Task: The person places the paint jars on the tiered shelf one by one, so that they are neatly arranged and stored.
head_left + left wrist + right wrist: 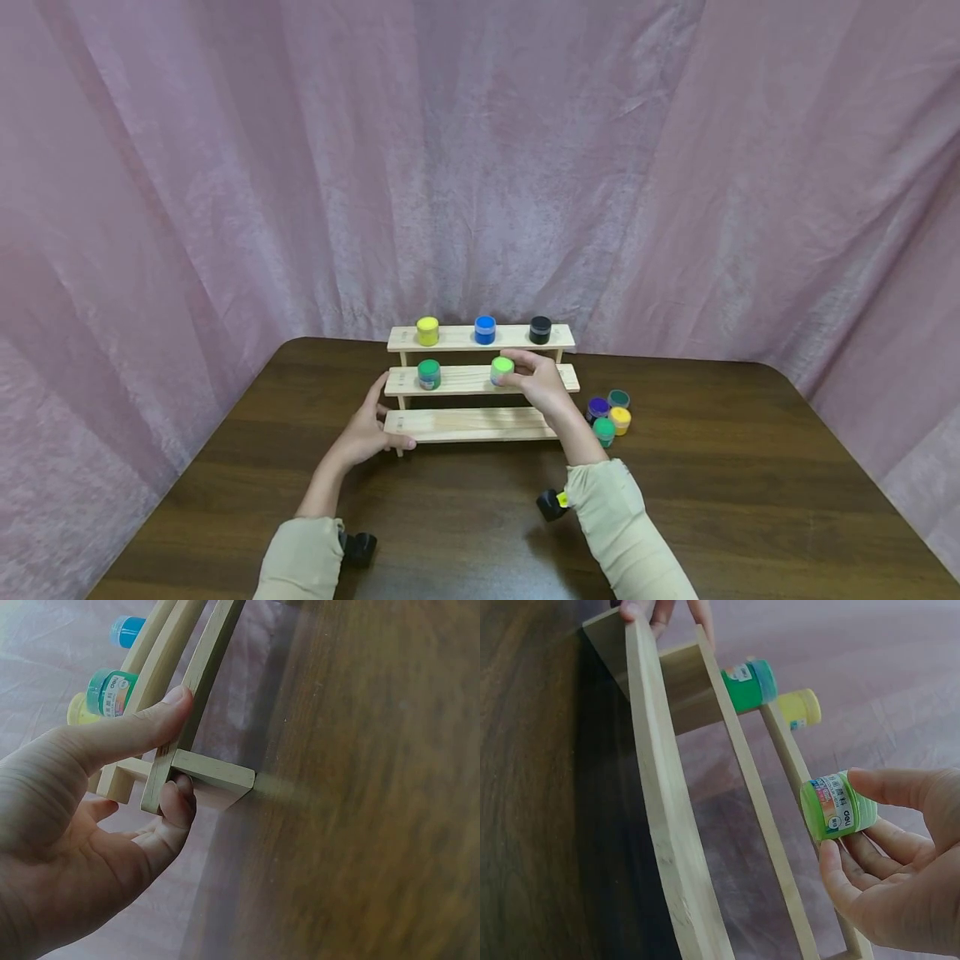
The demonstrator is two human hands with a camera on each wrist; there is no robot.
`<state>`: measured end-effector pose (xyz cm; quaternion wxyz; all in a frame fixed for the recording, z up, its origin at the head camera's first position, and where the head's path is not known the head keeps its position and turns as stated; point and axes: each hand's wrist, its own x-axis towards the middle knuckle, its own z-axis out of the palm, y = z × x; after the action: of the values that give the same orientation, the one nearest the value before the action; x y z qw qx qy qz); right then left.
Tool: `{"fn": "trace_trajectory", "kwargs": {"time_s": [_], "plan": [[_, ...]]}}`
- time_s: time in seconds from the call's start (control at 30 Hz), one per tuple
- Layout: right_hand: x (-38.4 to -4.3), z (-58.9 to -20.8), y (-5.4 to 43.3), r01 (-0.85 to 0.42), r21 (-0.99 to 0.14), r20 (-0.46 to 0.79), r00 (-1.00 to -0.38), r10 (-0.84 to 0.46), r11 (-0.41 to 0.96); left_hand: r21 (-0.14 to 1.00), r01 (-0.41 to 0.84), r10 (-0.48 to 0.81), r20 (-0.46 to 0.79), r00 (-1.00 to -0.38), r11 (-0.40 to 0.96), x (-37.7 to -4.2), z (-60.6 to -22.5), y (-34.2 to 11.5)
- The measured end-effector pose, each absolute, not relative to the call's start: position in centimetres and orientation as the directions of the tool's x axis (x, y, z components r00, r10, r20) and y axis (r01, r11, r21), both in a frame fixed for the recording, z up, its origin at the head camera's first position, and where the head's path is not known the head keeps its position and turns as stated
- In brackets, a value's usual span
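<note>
A three-tier wooden display rack [468, 425] stands on the table. My left hand [365, 433] grips the left end of its lowest shelf; in the left wrist view the thumb [176, 701] lies on top and fingertips curl underneath. With my right hand [542, 385] I pinch a light green paint jar [836, 806] between thumb and fingers, over the right half of the middle shelf. Whether its base touches the wood I cannot tell. A green paint jar [429, 375] sits on that shelf's left part. Yellow [427, 332], blue [485, 330] and black [540, 330] jars stand along the top shelf.
Several more paint jars cluster on the table right of the rack, among them a purple jar [597, 408], an orange-yellow jar [620, 419] and a green jar [603, 430]. A pink curtain [480, 167] hangs close behind the rack.
</note>
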<state>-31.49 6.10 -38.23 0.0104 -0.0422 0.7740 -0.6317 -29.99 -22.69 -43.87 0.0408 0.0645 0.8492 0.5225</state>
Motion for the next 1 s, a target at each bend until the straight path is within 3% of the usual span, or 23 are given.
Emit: {"fn": "trace_trajectory", "kwargs": {"time_s": [1.0], "plan": [[-32.6, -39.8, 3.8, -0.094, -0.980, 0.081, -0.994, -0.076, 0.174, 0.888, 0.072, 0.145, 0.006, -0.989, 0.453, -30.0, -44.0, -22.7]]}}
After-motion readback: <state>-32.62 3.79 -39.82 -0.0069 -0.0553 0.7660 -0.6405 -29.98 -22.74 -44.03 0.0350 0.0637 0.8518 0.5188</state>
